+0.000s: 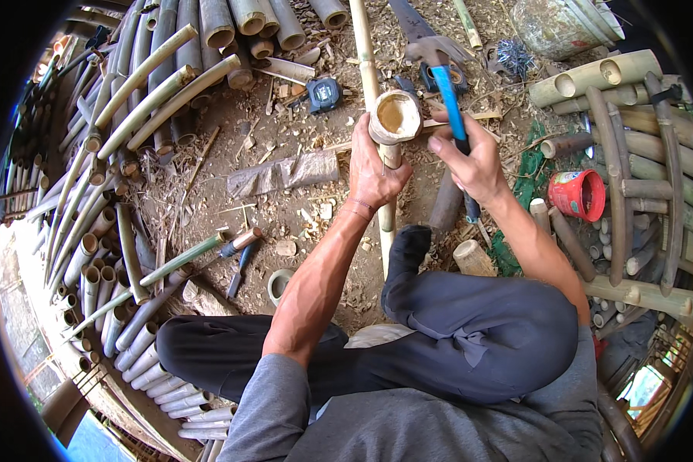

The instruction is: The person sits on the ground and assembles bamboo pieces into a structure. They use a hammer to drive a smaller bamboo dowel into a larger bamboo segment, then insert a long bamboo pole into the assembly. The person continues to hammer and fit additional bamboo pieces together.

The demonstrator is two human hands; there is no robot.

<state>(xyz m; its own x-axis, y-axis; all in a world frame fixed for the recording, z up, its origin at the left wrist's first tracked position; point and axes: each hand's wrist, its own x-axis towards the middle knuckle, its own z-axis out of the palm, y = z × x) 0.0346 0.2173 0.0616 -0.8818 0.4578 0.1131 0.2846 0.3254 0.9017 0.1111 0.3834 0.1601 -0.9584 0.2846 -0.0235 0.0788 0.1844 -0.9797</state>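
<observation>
The floor [277, 204] is bare brown earth, littered with pale shavings [316, 225]; cut bamboo tubes [142, 356] are stacked along the left side, open ends facing inward, and further poles [217, 31] lie at the top. On the right, a bamboo frame [665, 185] with bent uprights stands beside a red tub [580, 195] and green netting [528, 165], with a dirty pale pail [558, 32] tipped at upper right. Bright daylight enters at the left edge, above a blue sheet [96, 440], and through a gap [648, 385] at lower right.
</observation>
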